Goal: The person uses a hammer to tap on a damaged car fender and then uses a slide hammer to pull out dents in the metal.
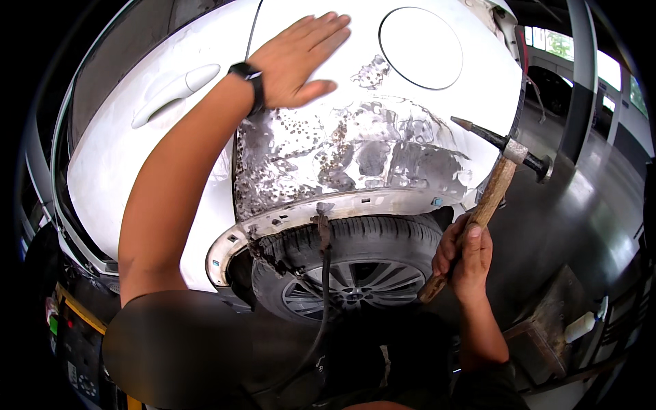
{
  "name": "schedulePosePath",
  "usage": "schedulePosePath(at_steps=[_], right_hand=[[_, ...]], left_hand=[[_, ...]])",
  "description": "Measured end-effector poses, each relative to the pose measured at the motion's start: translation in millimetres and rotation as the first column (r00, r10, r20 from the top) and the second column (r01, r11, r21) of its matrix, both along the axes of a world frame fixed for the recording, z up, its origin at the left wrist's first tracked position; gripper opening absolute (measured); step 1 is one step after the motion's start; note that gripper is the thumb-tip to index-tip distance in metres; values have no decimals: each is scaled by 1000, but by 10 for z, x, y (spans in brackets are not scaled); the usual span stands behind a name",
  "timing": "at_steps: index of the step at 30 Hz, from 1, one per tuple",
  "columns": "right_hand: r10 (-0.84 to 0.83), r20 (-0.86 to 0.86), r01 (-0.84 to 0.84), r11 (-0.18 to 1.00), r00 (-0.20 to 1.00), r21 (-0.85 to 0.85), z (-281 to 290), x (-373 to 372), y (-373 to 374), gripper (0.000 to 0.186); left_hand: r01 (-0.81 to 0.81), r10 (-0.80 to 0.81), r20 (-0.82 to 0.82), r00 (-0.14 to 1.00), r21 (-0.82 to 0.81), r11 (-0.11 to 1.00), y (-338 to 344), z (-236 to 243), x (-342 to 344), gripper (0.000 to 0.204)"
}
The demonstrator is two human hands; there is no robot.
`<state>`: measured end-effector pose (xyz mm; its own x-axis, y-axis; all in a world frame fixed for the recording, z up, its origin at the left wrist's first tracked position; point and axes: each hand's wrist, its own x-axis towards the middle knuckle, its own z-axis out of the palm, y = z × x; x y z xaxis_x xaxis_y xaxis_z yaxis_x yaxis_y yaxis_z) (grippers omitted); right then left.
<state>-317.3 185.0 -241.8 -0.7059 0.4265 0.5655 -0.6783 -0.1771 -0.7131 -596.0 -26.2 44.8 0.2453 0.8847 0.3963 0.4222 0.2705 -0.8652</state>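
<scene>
1. The pick hammer is in the right hand, its wooden handle slanting far and right out of the fist, the butt showing on the near side.
2. The right hand's fingers are curled closed around the lower handle, thumb laid along it; the metal head is well beyond them, its point aimed left in front of the panel. Whether the point touches cannot be told.
3. The left hand lies palm down over the white rear quarter panel, fingers nearly straight, thumb spread, holding nothing. A black wristwatch circles its wrist.
4. Just near of that hand, the paint gives way to a scuffed, pitted bare-metal patch. The round fuel-filler door is to its far right, the door handle to the left.
5. Nearer are the wheel arch edge and the tyre.
6. At near right stands a white spray bottle.
7. Markings on the wheel hub are too small to read.
</scene>
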Motion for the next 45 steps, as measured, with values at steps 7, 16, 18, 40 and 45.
schedulePosePath(at_steps=[7,16,18,40,45], right_hand=[[-46,-11,47,995,999,89,-28,72,123,50],[-106,-25,107,992,994,62,-84,106,316,49],[-141,-18,142,985,990,98,-153,135,377,49],[-131,-46,130,991,990,-28,-412,239,406,46],[-100,-51,99,995,994,-28,-432,361,509,45]], left_hand=[[-109,113,74,991,-66,992,-308,-95,195,82],[-134,119,119,986,130,982,773,368,94,89],[-169,136,180,974,188,968,1073,468,125,89],[-138,105,172,979,193,971,571,-614,507,91],[-143,112,271,956,100,985,389,-909,742,91]])
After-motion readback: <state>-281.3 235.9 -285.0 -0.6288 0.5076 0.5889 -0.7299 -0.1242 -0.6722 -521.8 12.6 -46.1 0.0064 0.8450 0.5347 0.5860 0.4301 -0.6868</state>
